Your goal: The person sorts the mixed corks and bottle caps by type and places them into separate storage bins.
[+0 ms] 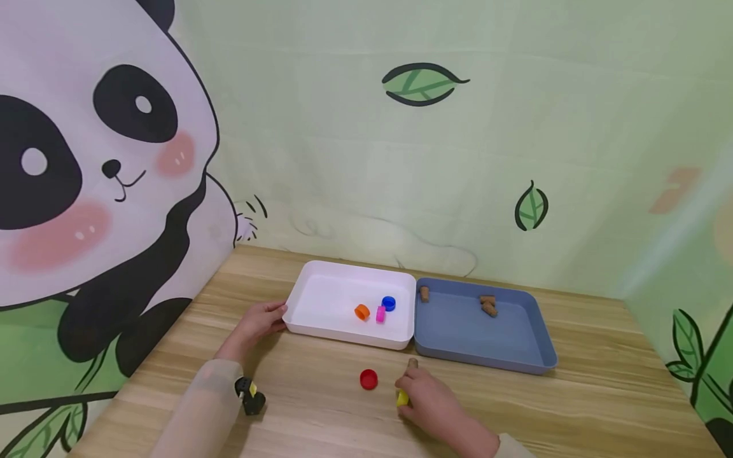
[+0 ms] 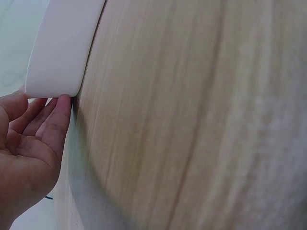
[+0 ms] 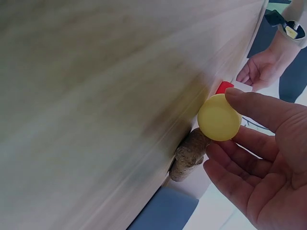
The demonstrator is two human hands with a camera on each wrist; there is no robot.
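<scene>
Fingers first, head view: right hand (image 1: 432, 402) pinches a round yellow plastic cap (image 1: 403, 399) above the wood-grain table (image 1: 321, 388). Brown cork-like cylinder (image 1: 413, 363) just past those fingers. Round red plastic cap (image 1: 369, 380) on the table, left of the yellow one. Left hand (image 1: 258, 326) has fingers extended, touching the left end of the white rectangular tray (image 1: 343, 335). In that tray: orange cap (image 1: 362, 312), pink cap (image 1: 380, 314), blue cap (image 1: 389, 303), grouped right of middle. Blue-grey rectangular tray (image 1: 475, 356) sits alongside, with more brown cylinders (image 1: 489, 308) in it.

Left wrist view: fingertips at the white tray's end, fingers fairly straight, palm clear of it.

Right wrist view: yellow cap between thumb and fingers, flat round face to camera. Two brown cylinders side by side just behind it; can't tell if fingers touch them.
</scene>
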